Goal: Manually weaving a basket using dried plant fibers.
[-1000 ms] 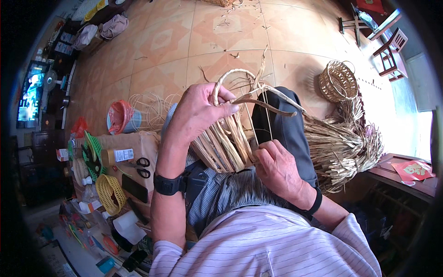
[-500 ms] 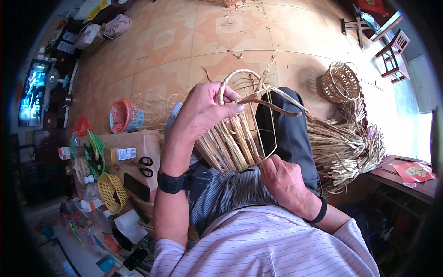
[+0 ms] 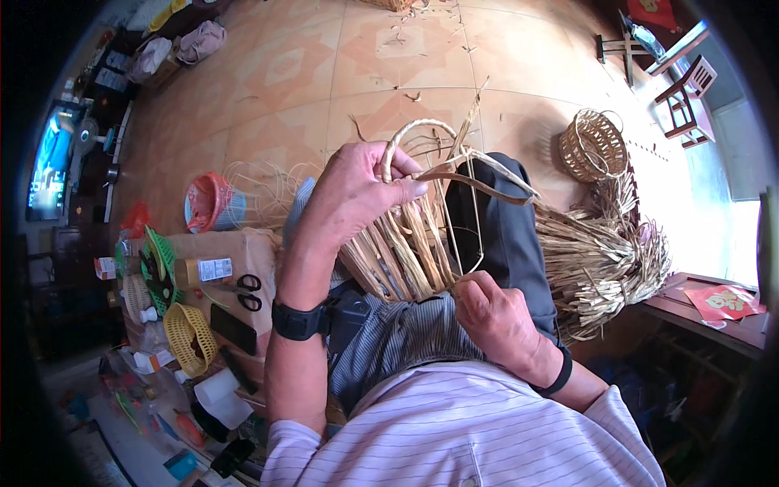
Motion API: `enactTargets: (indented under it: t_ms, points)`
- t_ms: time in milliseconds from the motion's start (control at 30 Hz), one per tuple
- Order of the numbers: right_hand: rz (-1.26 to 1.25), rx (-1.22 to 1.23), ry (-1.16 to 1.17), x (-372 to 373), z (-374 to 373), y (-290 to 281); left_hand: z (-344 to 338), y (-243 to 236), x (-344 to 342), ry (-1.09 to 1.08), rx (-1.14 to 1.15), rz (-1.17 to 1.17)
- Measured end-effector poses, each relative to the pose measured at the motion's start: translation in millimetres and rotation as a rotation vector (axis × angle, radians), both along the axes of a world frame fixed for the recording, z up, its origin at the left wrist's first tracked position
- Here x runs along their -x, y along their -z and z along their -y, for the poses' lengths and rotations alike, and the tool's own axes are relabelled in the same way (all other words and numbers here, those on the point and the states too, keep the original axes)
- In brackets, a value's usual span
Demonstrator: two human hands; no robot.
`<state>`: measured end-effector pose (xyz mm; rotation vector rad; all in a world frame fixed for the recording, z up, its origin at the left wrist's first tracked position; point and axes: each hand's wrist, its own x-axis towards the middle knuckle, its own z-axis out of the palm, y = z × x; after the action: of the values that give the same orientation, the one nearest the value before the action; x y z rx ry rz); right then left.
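A woven basket of dried, straw-coloured strips (image 3: 410,252) rests on my lap, tilted, with its curved, wrapped handle (image 3: 422,122) pointing away from me. My left hand (image 3: 357,191) is closed on the basket's rim at the foot of the handle, thumb on top. Loose strip ends stick out beyond the rim, and a wider brown strip (image 3: 479,185) curves off to the right. A thin pale strand (image 3: 479,231) hangs in a long loop down the basket's right side to my right hand (image 3: 499,315). That hand is closed in a pinch on the strand; its fingertips are partly hidden.
Right of my knee lies a big bundle of dried strips (image 3: 600,260), with a finished-looking open basket (image 3: 594,146) beyond it. At left, a covered table carries black scissors (image 3: 249,292), a yellow plastic basket (image 3: 191,339) and a phone (image 3: 233,328). A lined bin (image 3: 213,203) stands behind.
The whole view has shifted slightly to the left. Both hands keep their grips, and the strand's lower bend by my right hand looks a little changed.
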<state>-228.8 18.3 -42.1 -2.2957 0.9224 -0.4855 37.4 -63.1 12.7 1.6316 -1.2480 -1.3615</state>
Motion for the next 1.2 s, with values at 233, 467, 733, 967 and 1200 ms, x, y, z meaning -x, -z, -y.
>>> enactTargets:
  t_ms: [233, 467, 733, 967, 1200]
  points:
    - [-0.091, -0.246, 0.121, 0, 5, 0, -1, 3, 2, 0.010, 0.032, 0.030]
    - [0.144, -0.350, 0.013, 16, 8, 14, -3, -1, 2, 0.000, 0.040, 0.057]
    - [0.366, -1.435, 0.164, 21, 12, 35, -4, -6, 2, 0.032, 0.000, 0.090]
    - [0.447, -1.572, -0.136, 9, 15, 61, -4, -6, 2, 0.015, -0.013, 0.050]
    - [0.108, -0.380, -0.089, 22, 9, 43, -6, -14, 2, 0.023, -0.043, -0.003]
